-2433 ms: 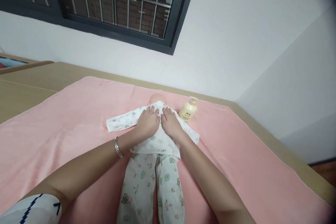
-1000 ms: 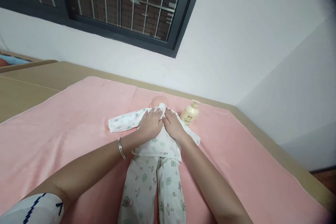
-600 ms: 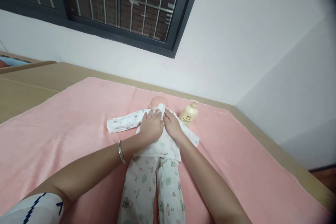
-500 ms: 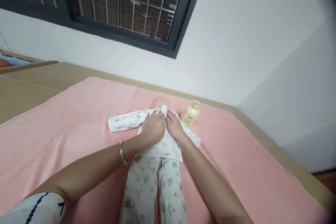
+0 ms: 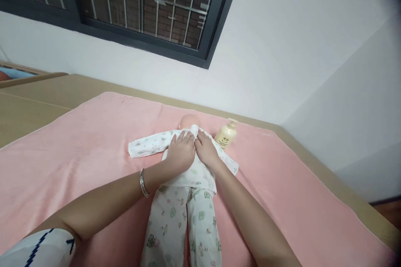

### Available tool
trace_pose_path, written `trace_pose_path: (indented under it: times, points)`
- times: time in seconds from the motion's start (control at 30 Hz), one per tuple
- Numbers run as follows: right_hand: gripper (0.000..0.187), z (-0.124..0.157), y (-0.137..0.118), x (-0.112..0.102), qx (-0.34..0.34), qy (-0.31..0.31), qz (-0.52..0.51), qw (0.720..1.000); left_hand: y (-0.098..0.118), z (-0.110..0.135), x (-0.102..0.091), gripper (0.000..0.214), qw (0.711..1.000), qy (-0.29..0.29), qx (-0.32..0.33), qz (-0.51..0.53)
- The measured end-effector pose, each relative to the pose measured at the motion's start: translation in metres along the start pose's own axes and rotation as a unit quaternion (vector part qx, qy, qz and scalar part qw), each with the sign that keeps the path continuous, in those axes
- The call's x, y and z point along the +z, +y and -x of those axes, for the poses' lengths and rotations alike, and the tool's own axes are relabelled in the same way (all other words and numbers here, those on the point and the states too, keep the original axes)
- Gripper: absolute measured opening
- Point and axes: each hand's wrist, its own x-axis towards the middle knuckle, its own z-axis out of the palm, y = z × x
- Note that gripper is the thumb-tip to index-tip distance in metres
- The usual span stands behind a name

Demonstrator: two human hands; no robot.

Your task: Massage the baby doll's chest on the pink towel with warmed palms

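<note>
Shifting slightly toward the torso's middle since the earliest view, the left hand lies open and flat beside the likewise open right hand. Directly beneath both palms is the bald, pink-headed doll in white printed clothes, stretched on a soft pink blanket.

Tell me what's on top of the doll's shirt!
The left hand and right hand rest side by side on the shirt. Any print right under them is covered, so I can't see it.
</note>
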Motion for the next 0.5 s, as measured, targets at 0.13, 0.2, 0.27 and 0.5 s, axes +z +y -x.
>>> trace_pose_path:
  times: [0.13, 0.2, 0.27, 0.5]
  points:
    - [0.05, 0.002, -0.004, 0.002, 0.024, -0.003, 0.036, 0.999, 0.001, -0.002, -0.009, 0.05, 0.999, -0.033, 0.02, 0.025]
    - [0.051, 0.011, -0.019, 0.002, 0.044, -0.019, 0.067, 0.997, -0.007, -0.013, -0.015, 0.05, 0.997, -0.052, 0.014, 0.05]
    - [0.052, 0.021, -0.033, 0.0, 0.04, -0.036, 0.095, 0.994, -0.017, -0.023, -0.016, 0.047, 0.996, -0.058, -0.006, 0.061]
    - [0.051, 0.016, -0.024, 0.001, 0.019, -0.041, 0.042, 0.998, -0.025, -0.024, 0.002, 0.045, 0.998, -0.003, -0.043, 0.041]
